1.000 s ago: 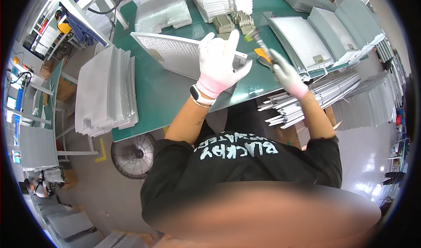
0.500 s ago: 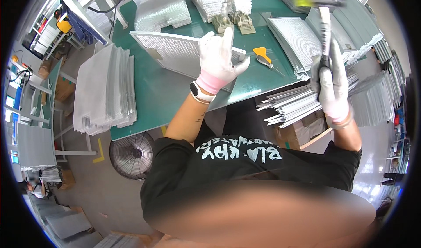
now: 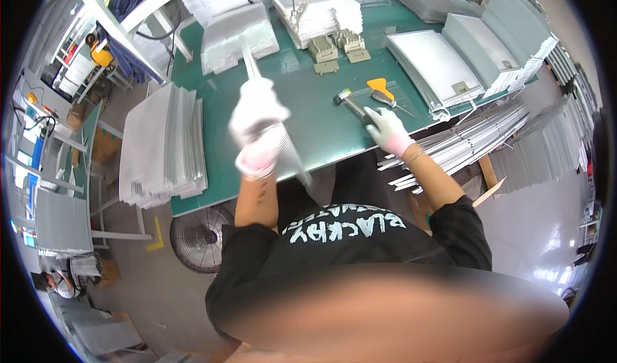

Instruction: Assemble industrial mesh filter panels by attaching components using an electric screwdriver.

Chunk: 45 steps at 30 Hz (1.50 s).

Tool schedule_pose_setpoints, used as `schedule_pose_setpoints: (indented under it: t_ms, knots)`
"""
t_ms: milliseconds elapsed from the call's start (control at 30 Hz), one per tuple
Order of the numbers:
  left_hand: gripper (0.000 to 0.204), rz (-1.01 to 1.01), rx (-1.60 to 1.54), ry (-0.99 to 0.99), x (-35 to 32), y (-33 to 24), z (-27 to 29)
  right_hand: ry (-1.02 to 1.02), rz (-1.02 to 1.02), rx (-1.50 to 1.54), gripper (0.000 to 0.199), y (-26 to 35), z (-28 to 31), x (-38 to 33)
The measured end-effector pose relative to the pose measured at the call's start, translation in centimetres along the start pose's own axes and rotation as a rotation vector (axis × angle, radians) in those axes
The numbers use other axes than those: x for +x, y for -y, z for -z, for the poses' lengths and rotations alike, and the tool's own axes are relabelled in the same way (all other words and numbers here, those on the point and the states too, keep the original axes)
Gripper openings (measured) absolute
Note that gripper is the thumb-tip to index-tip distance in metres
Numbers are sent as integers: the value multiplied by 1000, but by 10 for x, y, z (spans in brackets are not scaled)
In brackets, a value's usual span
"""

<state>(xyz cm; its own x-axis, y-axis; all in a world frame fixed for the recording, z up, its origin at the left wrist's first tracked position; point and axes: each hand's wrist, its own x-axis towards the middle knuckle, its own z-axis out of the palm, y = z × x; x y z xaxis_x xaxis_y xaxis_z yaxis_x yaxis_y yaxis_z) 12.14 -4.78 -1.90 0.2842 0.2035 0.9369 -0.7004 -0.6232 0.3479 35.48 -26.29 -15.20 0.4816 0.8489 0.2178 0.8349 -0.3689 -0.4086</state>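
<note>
My left hand (image 3: 259, 115), in a white glove and blurred by motion, grips a thin light-grey framed panel (image 3: 295, 160). The panel stands nearly edge-on to view, partly hidden by the hand. A hammer (image 3: 353, 105) with a dark handle and a bright green-yellow band at its head lies on the green tabletop. My right hand (image 3: 389, 130), gloved in white, is closed at the handle's near end. Just beyond it are an orange scraper (image 3: 380, 88) and a thin-shafted tool (image 3: 400, 106) like a screwdriver.
The green table (image 3: 328, 135) carries a stack of panels (image 3: 164, 144) at left and more piles at the back. Olive-coloured blocks (image 3: 337, 47) sit mid-back. Framed panels (image 3: 437, 67) stand at right. Metal strips (image 3: 456, 141) lie beside the table's near-right edge; a round fan (image 3: 204, 238) is on the floor.
The hammer has come down from its raised position at right onto the table, with my right hand. My left hand has moved left, and the panel has swung round to nearly edge-on.
</note>
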Motion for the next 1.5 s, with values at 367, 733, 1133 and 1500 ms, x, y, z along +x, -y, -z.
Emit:
schedule_pose_setpoints:
  t_ms: [367, 733, 1133, 1500]
  knots:
    - [43, 432, 332, -195, -16, -13, 51, -326, -396, 1014, 62, -40, 24, -54]
    - [80, 1482, 1910, 172, -75, -65, 272, -1079, -678, 765, 59, -247, 110, -11]
    - [87, 1495, 1360, 291, 7, -116, 347, -688, -617, -8, 50, -180, 108, -30]
    - [76, 1171, 710, -10, 30, -177, 150, -596, -113, 568, 39, -23, 24, 9]
